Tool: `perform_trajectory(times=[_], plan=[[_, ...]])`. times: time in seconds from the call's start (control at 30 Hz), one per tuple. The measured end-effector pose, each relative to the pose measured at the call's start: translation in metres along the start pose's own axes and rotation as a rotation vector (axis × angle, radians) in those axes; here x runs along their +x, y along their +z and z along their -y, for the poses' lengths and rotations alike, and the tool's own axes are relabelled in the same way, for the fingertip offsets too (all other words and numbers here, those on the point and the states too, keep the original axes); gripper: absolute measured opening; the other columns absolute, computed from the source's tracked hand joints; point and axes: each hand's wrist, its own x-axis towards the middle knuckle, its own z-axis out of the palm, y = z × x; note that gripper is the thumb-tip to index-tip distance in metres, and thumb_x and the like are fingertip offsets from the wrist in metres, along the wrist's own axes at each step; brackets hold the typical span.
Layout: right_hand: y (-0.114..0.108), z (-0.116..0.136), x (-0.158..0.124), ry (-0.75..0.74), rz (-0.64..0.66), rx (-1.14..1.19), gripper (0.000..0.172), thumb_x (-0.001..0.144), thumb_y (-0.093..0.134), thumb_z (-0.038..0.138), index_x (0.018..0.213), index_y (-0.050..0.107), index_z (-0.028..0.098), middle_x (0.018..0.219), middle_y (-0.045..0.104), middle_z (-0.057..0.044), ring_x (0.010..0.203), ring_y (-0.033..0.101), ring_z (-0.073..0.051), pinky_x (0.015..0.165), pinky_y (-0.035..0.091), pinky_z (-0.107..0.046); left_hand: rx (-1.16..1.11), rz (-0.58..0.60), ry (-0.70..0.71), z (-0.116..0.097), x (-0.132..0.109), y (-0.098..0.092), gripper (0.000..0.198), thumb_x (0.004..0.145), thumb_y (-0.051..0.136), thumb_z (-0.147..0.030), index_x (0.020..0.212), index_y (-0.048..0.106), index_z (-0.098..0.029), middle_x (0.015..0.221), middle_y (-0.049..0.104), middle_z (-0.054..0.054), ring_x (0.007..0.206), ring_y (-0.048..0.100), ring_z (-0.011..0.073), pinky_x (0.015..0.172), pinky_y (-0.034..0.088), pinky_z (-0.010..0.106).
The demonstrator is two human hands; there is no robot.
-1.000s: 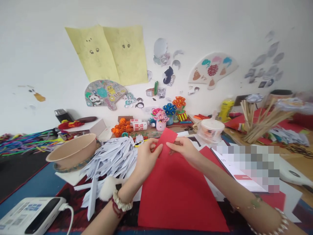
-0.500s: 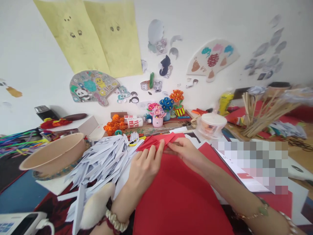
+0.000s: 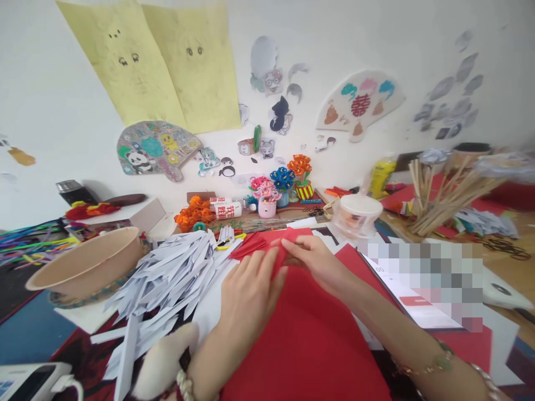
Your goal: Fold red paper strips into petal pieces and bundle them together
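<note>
A small piece of red paper (image 3: 288,243) is pinched between my two hands above a large red sheet (image 3: 309,340). My left hand (image 3: 253,281) has its fingers bent at the paper's near left side. On the right, my right hand (image 3: 311,256) grips the paper's edge between thumb and fingers. Folded red paper pieces (image 3: 249,246) lie just beyond my left fingertips. To the left spreads a heap of folded white paper strips (image 3: 171,273). A white fluffy object (image 3: 165,359) sits beside my left wrist.
A beige bowl (image 3: 87,262) stands at the left. A tablet with a partly blurred screen (image 3: 418,301) lies right of my forearm. A lidded clear container (image 3: 359,214) and small craft flower pots (image 3: 267,207) stand behind; wooden sticks (image 3: 460,195) lean at far right.
My left fingers have shifted slightly down and right across the red paper, uncovering more of the folded red pieces. My right hand keeps its pinch. The view has drifted a little.
</note>
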Motion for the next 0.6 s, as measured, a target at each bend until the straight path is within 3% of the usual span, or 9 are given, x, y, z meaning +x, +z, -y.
perform_trajectory(times=[0.07, 0.13, 0.27, 0.4, 0.5, 0.6], plan=[[0.001, 0.003, -0.001, -0.031, 0.032, -0.037, 0.036, 0.076, 0.075, 0.05, 0.066, 0.066, 0.016, 0.071, 0.066, -0.001, 0.071, 0.065, -0.017, 0.079, 0.055, -0.036, -0.294, 0.071, -0.277, 0.001, 0.003, -0.001, 0.032, 0.098, 0.041, -0.038, 0.111, 0.063, -0.02, 0.092, 0.072, 0.005, 0.072, 0.066, 0.0173, 0.065, 0.048, 0.027], [0.003, 0.006, -0.003, -0.057, 0.057, -0.08, 0.035, 0.079, 0.072, 0.05, 0.07, 0.068, 0.016, 0.073, 0.066, -0.002, 0.071, 0.064, -0.017, 0.077, 0.054, -0.035, -0.579, 0.169, -0.455, 0.005, 0.006, -0.001, 0.032, 0.095, 0.042, -0.04, 0.098, 0.065, -0.019, 0.088, 0.073, 0.004, 0.071, 0.066, 0.017, 0.065, 0.048, 0.026], [0.004, 0.009, -0.005, -0.127, 0.047, -0.235, 0.036, 0.082, 0.068, 0.052, 0.075, 0.07, 0.018, 0.07, 0.064, -0.001, 0.072, 0.061, -0.017, 0.072, 0.051, -0.032, -0.882, 0.269, -0.512, 0.008, 0.01, 0.0, 0.029, 0.086, 0.049, -0.04, 0.082, 0.069, -0.018, 0.078, 0.073, 0.003, 0.07, 0.064, 0.0179, 0.066, 0.047, 0.026], [0.005, 0.013, -0.007, -0.149, 0.063, -0.338, 0.04, 0.083, 0.063, 0.056, 0.079, 0.072, 0.017, 0.074, 0.066, -0.003, 0.074, 0.057, -0.018, 0.068, 0.048, -0.03, -0.919, 0.25, -0.545, 0.004, 0.01, 0.0, 0.026, 0.082, 0.057, -0.04, 0.082, 0.071, -0.018, 0.078, 0.072, 0.003, 0.069, 0.06, 0.0164, 0.064, 0.046, 0.024], [0.006, 0.014, -0.008, -0.143, 0.051, -0.355, 0.039, 0.084, 0.063, 0.055, 0.086, 0.073, 0.017, 0.076, 0.066, -0.004, 0.073, 0.056, -0.017, 0.068, 0.046, -0.029, -0.945, 0.238, -0.572, 0.0, 0.009, 0.0, 0.025, 0.079, 0.059, -0.039, 0.071, 0.068, -0.018, 0.067, 0.066, 0.001, 0.061, 0.054, 0.0139, 0.058, 0.042, 0.023], [0.007, 0.014, -0.008, -0.162, -0.022, -0.354, 0.036, 0.081, 0.067, 0.051, 0.07, 0.067, 0.017, 0.065, 0.06, 0.0, 0.063, 0.052, -0.014, 0.062, 0.045, -0.027, -0.976, 0.216, -0.611, -0.001, 0.008, 0.0, 0.024, 0.077, 0.061, -0.039, 0.067, 0.066, -0.017, 0.062, 0.063, 0.0, 0.057, 0.05, 0.0128, 0.056, 0.041, 0.022]])
